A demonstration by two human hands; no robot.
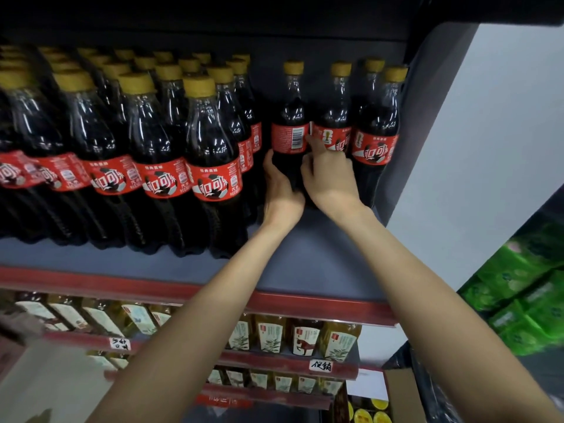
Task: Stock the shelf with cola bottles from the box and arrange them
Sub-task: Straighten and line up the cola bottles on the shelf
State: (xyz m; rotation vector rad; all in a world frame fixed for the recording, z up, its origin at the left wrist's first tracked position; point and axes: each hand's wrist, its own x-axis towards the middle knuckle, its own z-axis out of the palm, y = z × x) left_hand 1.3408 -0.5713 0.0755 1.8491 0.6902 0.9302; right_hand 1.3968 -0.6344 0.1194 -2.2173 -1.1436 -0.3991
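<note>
A cola bottle (290, 129) with a yellow cap and red label stands upright on the dark grey shelf (305, 264), its barcode facing me. My left hand (279, 187) grips its lower body from the left. My right hand (328, 174) holds it from the right, a finger touching the label's edge. Two more cola bottles (377, 138) stand just to the right, against the shelf's side wall. Several rows of the same bottles (210, 154) fill the shelf's left part, labels facing front.
A red price rail (305, 306) edges the shelf front. Lower shelves hold yellow-liquid bottles (305, 334). Green packages (525, 288) are stacked at the right. An open cardboard box (396, 392) with yellow-capped bottles sits at the bottom right. A grey side panel (427, 117) bounds the shelf.
</note>
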